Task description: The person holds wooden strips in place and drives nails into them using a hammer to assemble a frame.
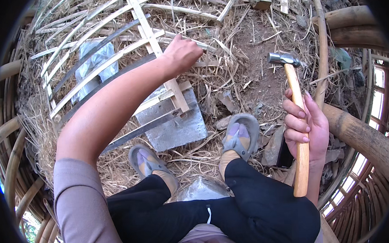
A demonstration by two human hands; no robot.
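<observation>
My right hand (309, 126) is wrapped round the wooden handle of a ball-peen hammer (292, 79), raised at the right with its metal head up. My left arm reaches across to a lattice of split bamboo slats (148, 29). There my left hand (182, 54) is closed in a fist over the slats, beside the crosspiece; whatever its fingers hold is hidden. Several long slats, some pale and some dark, run left from that crosspiece. Its near end rests over a grey block (177, 133) on the ground, and a dark slat (144, 128) lies across the block too.
My sandalled feet (241, 136) flank the block. Bamboo shavings and straw litter the ground. A crumpled plastic bag (96, 60) lies under the lattice. Thick bamboo poles (362, 130) line the right side, with stones and a dark object (285, 155) near my right hand.
</observation>
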